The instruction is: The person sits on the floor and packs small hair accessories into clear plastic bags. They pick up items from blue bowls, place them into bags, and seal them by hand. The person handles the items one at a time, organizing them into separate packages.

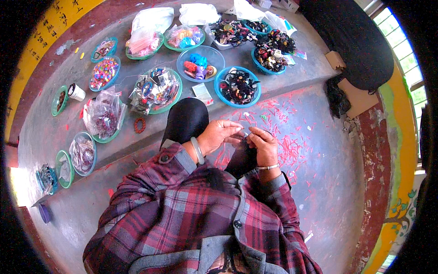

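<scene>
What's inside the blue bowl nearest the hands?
The blue bowl holds a heap of mostly dark hair ties, some with red bits. The heap covers the bowl's bottom, so whatever is beneath cannot be seen.

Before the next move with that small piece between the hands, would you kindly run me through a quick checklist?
1. Both hands meet over the lap: left hand and right hand touch at the fingertips: ok.
2. What is pinched between them: too small to make out: cannot tell.
3. Nearest supply, the blue bowl of dark hair ties, sits on the ledge ahead, uncovered: ok.
4. Floor in front: red scraps are scattered across it: not ok.
5. Bracelet on the left wrist sits back from the fingers: ok.
</scene>
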`<state>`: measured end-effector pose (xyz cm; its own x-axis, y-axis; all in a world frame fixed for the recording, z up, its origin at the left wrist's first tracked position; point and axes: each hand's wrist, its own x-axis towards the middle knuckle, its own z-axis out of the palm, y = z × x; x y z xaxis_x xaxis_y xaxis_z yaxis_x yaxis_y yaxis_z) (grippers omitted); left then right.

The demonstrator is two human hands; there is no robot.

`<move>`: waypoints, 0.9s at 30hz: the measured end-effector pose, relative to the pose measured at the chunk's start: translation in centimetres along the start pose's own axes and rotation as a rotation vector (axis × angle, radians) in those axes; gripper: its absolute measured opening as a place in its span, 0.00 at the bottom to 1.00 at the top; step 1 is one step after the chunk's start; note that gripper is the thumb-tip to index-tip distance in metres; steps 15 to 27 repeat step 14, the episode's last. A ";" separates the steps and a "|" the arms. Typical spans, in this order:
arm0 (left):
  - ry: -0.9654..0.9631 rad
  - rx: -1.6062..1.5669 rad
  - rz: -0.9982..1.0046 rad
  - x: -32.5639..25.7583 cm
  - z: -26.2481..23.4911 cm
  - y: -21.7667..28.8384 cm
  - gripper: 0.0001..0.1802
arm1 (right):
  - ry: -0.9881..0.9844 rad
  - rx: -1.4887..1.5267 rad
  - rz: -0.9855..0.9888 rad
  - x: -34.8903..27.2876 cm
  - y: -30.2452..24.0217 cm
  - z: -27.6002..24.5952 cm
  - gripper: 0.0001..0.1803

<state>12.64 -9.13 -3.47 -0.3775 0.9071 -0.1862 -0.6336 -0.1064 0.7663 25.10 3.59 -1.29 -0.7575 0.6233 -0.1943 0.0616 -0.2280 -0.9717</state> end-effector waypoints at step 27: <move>-0.041 -0.086 -0.011 0.0 -0.2 0.2 0.13 | -0.022 0.105 0.016 -0.3 0.5 -0.3 0.08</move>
